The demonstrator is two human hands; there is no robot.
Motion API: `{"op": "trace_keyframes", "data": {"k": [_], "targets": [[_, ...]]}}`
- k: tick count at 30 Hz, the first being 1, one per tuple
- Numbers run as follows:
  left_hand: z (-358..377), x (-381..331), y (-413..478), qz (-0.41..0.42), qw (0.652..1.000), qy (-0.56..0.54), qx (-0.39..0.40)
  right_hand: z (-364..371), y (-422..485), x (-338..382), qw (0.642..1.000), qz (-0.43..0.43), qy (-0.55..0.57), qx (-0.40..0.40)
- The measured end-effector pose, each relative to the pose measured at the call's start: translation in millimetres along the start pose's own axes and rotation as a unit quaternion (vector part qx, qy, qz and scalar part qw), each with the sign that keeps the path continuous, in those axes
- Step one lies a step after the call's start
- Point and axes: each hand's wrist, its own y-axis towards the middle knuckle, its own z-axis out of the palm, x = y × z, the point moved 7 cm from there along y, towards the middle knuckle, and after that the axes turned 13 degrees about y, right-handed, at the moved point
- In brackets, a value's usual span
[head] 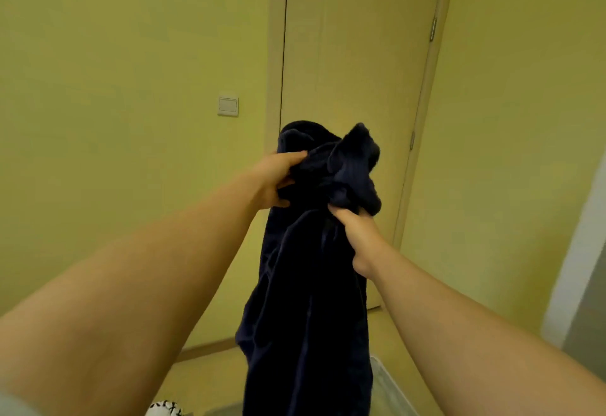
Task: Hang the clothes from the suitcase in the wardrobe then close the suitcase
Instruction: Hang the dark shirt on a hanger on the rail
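A dark navy garment [305, 284] hangs in front of me, held up at chest height and bunched at its top. My left hand [278, 179] grips the bunched fabric on the left side. Lower on the right, my right hand [357, 238] grips another fold. The cloth drops down to the bottom of the view. A pale edge of the suitcase [390, 386] shows at the bottom right, mostly hidden behind the garment. The wardrobe is out of sight.
A closed beige door [357, 55] stands straight ahead in a yellow-green wall, with a light switch [228, 104] to its left. A grey panel [587, 284] rises at the right edge. A black-and-white patterned item [164, 409] lies at the bottom.
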Motion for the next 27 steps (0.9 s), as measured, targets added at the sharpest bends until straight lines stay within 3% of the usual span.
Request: {"op": "trace_keyframes", "data": {"k": [3,7,11,14,18,21,24,27], "targets": [[-1,-4,-4,0.008,0.999,-0.053,0.001,12,-4,0,0.996,0.07,0.008,0.05],[-3,3,-1,0.016,1.0,-0.002,-0.007,3,-1,24,1.0,-0.001,-0.011,-0.01],[2,7,-3,0.006,0.996,0.074,0.051,10,-3,19,0.994,0.016,-0.105,0.012],[-2,4,-6,0.015,0.985,0.131,0.109,-4,1,34,0.993,-0.014,-0.088,-0.071],[-31,-3,-3,0.067,0.932,0.357,0.0,-32,11,57,0.967,-0.11,-0.133,-0.189],[-33,-4,0,0.094,0.925,0.368,-0.02,-7,20,54,0.955,-0.139,-0.249,-0.084],[-19,-9,0,0.129,0.91,0.393,0.014,33,19,30,0.941,-0.077,-0.318,0.08],[-24,-14,-2,0.16,0.894,0.418,-0.013,39,22,31,0.952,-0.077,-0.289,0.061]]}}
